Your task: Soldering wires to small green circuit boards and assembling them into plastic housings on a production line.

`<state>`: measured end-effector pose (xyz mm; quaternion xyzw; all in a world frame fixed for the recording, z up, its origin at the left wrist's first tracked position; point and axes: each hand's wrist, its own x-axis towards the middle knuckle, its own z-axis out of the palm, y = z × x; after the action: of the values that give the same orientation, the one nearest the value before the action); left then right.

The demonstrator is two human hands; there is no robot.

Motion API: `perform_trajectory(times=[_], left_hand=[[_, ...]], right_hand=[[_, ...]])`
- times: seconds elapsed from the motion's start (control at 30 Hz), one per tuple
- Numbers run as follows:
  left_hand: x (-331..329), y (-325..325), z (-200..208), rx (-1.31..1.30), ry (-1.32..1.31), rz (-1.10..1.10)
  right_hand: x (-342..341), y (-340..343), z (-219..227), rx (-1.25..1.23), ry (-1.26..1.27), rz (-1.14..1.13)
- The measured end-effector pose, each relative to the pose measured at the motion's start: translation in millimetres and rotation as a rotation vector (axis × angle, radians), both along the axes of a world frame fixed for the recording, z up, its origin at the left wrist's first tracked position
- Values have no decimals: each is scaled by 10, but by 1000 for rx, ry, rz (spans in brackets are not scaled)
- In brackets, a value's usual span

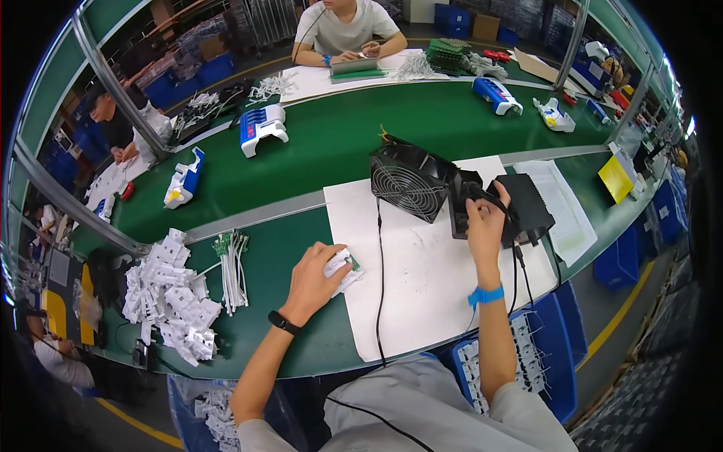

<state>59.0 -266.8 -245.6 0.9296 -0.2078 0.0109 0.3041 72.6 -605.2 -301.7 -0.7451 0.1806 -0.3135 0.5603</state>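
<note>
My left hand (313, 280) is closed on a small white plastic part (349, 273) with a bit of green circuit board on it, against the left edge of a white sheet (422, 301). My right hand (486, 220) is up among black equipment, its fingers curled round something dark that I cannot make out. Just right of it sits a black ribbed box (531, 202). To its left stands a black fan with a round wire guard (408, 184). A blue band circles my right wrist, and a dark band my left.
White plastic parts (172, 297) are heaped at the left, beside a bundle of white wires with green boards (233, 267). Blue-and-white housings (262, 129) stand on the green belt (331, 135). A black cable (380, 294) crosses the sheet. Another person (350, 34) works opposite.
</note>
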Motion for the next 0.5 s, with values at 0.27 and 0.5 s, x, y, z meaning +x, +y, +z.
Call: perform_trajectory(times=[0.27,0.5], left_hand=[[13,66,-250,-50,-75,33],[16,81,-214,-37,-50,29]], right_hand=[[38,-26,130,-370,46,-184],[117,35,111,-448,15,-184]])
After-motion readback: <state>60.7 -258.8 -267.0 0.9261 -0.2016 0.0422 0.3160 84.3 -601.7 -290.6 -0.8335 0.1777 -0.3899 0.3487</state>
